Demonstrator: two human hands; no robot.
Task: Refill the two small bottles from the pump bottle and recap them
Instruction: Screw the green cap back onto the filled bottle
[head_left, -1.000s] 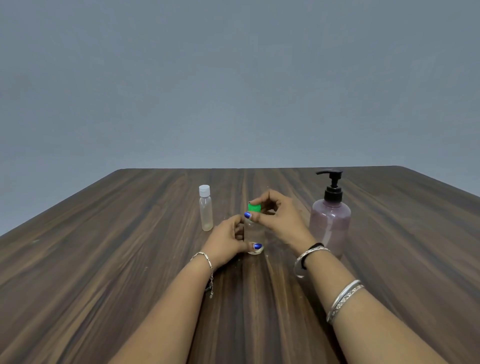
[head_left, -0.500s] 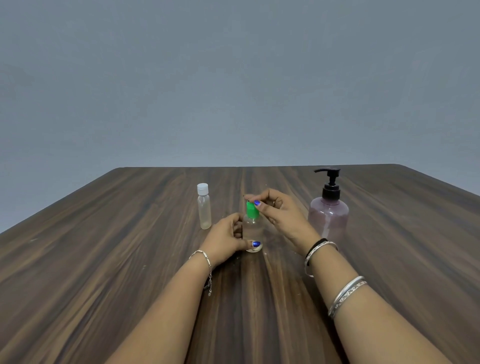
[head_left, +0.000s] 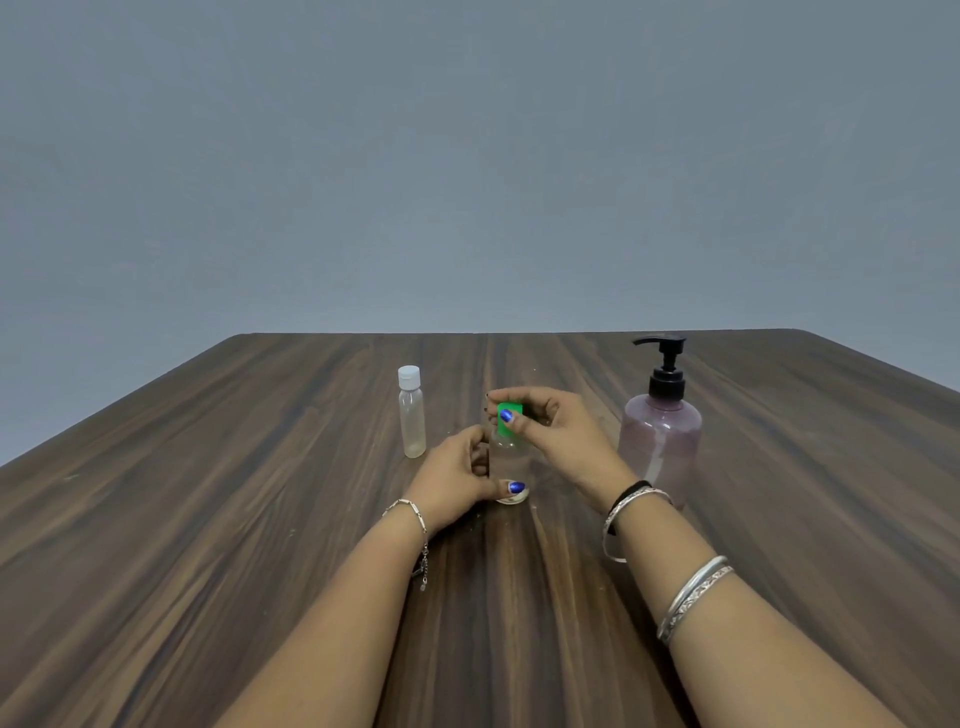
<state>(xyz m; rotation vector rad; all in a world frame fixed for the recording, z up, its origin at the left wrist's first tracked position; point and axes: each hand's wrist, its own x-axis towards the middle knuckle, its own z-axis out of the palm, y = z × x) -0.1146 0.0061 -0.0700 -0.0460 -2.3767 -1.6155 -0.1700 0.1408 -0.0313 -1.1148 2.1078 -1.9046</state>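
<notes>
Your left hand still grips the clear small bottle upright at the table's centre — your right hand pinches its green cap, thumb now shifted across the front. The white-capped bottle and pump bottle haven't moved.

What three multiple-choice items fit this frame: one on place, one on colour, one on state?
1. Where does the purple pump bottle with the black pump stand?
A. right of both hands
B. left of both hands
C. between the hands

2. What colour is the cap pinched by the right hand?
A. white
B. green
C. black

3. The small clear bottle with the white cap is:
A. lying down
B. held up
C. upright, untouched

Key: 1 A, it stands beside the right wrist. 2 B, green shows between the fingers. 3 C, it stands apart from the left hand.
</notes>
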